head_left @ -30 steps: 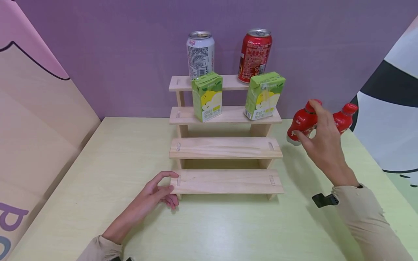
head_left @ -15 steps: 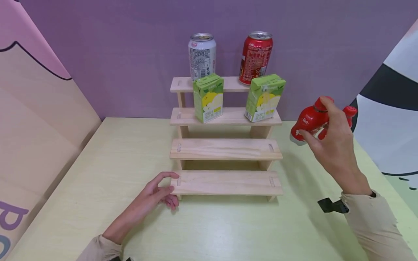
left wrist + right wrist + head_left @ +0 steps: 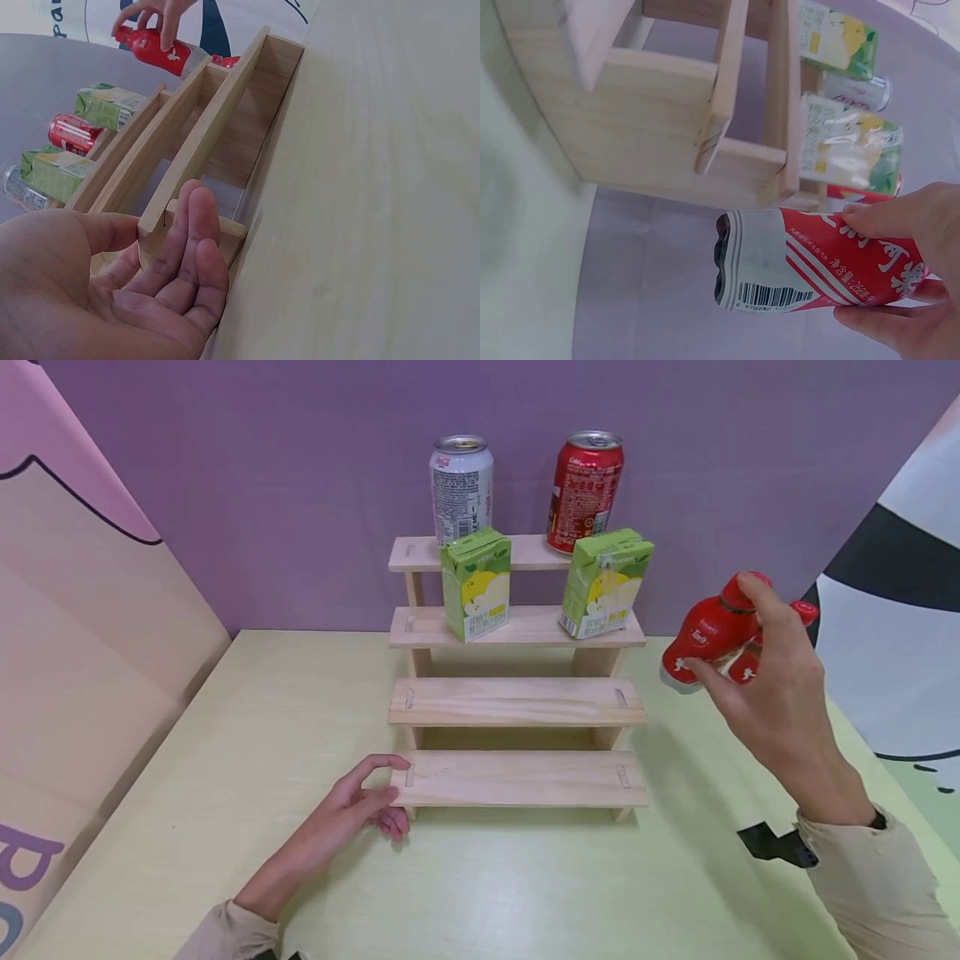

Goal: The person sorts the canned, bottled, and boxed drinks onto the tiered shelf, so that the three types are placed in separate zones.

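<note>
My right hand (image 3: 791,710) holds a small red plastic cola bottle (image 3: 705,635) in the air right of the stand, thumb on one side and fingers on the other. The bottle leans, cap up and base toward the stand; its label and barcode face the right wrist camera (image 3: 780,262). Behind it is a second red bottle (image 3: 745,668), partly hidden by the hand. My left hand (image 3: 348,806) pinches the left end of the lowest board of a four-step wooden display stand (image 3: 517,778), index finger on top and thumb at the front edge.
On the top step stand a white can (image 3: 461,489) and a red cola can (image 3: 588,485). Two green juice cartons (image 3: 480,585) stand one step lower, at left and right. The stand is on a pale wooden table (image 3: 495,885), with a purple backdrop (image 3: 300,502) behind.
My right hand has lifted the bottle and drawn it slightly back toward the right, away from the second bottle, tilting it more. The left hand stays on the stand.
</note>
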